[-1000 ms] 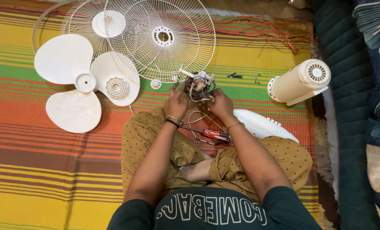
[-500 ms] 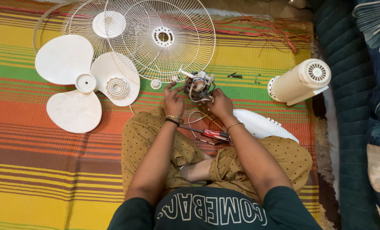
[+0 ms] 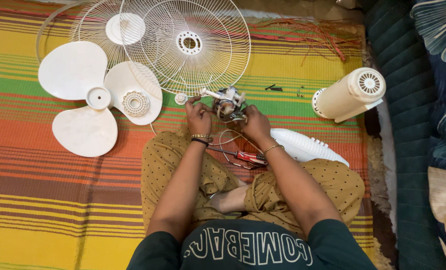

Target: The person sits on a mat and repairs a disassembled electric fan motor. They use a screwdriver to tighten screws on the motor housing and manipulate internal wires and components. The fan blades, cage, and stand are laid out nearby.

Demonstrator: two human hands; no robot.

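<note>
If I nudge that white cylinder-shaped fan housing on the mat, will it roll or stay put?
The white housing lies on its side on the striped mat, so its round body would probably roll. A flat flange along its lower edge may stop it soon. It appears to be a hollow plastic shell, so likely light.

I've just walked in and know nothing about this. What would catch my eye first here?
Probably the bright striped mat strewn with white fan parts: a three-bladed fan blade at the left and a round wire grille at the top. In the middle, a seated person's left hand and right hand both grip a small fan motor, with a red-handled screwdriver lying on their lap.
</note>
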